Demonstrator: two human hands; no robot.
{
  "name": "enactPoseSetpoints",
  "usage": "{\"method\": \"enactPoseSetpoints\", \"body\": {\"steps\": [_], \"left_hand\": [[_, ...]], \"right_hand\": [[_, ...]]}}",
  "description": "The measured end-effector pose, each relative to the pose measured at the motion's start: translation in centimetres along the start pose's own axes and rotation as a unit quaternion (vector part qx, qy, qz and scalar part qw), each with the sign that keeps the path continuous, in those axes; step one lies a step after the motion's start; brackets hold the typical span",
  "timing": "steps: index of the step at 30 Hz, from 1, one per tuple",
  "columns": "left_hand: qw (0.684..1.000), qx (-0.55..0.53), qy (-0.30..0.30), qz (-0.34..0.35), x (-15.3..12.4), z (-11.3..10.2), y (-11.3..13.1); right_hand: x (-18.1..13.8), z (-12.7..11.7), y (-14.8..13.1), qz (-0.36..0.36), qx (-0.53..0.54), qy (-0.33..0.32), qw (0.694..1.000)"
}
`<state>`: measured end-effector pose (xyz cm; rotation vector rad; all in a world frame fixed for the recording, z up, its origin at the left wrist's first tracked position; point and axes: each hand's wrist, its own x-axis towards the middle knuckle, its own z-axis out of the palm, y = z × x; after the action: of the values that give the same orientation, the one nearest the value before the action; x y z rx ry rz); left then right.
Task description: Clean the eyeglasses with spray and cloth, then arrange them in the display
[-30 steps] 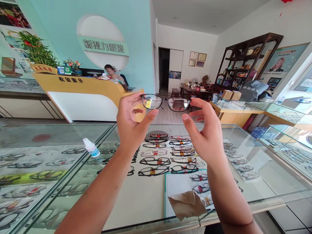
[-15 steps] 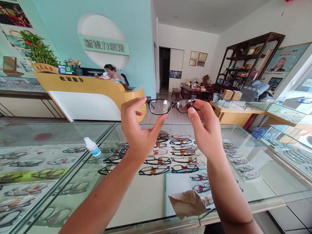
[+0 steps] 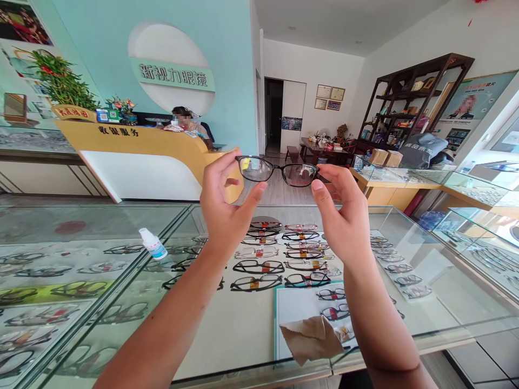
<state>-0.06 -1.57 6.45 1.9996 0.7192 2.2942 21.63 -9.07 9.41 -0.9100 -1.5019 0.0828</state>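
Observation:
I hold a pair of black-framed glasses [image 3: 278, 171] up in front of me, above the glass counter [image 3: 425, 281]. My left hand [image 3: 225, 208] pinches the left end of the frame between thumb and fingers. My right hand [image 3: 344, 213] pinches the right end the same way. The lenses face me and sit slightly tilted, the left side higher.
A small white dropper bottle [image 3: 152, 244] lies on the counter at left. A tan cloth [image 3: 310, 337] rests on a teal-edged mat [image 3: 298, 308] near the front edge. Rows of frames show under the glass. A person sits behind the yellow reception desk [image 3: 133, 143].
The glasses have shifted a little left and tilted so the left lens is higher. Both hands kept their pinch on the frame ends.

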Motion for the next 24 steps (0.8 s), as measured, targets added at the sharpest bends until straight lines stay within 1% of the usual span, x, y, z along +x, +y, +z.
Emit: {"method": "enactPoseSetpoints", "body": {"steps": [4, 8, 12, 14, 16, 20, 22, 24], "left_hand": [[0.999, -0.011, -0.009, -0.042, -0.2, 0.2, 0.2], [0.998, -0.009, 0.000, -0.054, -0.4, 0.5, 0.4], [0.998, -0.013, 0.024, -0.061, -0.5, 0.8, 0.7], [0.998, -0.007, 0.039, -0.038, -0.6, 0.8, 0.9], [0.998, 0.023, 0.060, 0.003, -0.7, 0.8, 1.3], [0.987, 0.104, 0.090, 0.085, -1.0, 0.8, 2.0], [0.982, 0.126, 0.095, 0.106, -1.0, 0.7, 2.3], [0.981, 0.133, 0.097, 0.104, -1.1, 0.7, 2.4]], "right_hand": [[0.0, 0.1, 0.0, -0.002, -0.009, 0.011, 1.000], [-0.1, 0.2, -0.1, -0.006, -0.016, 0.017, 1.000], [-0.1, 0.4, -0.1, -0.009, 0.001, 0.027, 1.000], [0.1, 0.6, 0.1, -0.005, 0.042, 0.035, 0.998], [0.4, 0.8, 0.6, 0.012, 0.095, 0.043, 0.994], [1.3, 1.7, 2.2, 0.074, 0.155, 0.044, 0.984], [1.6, 2.1, 3.0, 0.100, 0.176, 0.037, 0.979], [1.7, 2.4, 3.6, 0.122, 0.201, 0.028, 0.972]]}}
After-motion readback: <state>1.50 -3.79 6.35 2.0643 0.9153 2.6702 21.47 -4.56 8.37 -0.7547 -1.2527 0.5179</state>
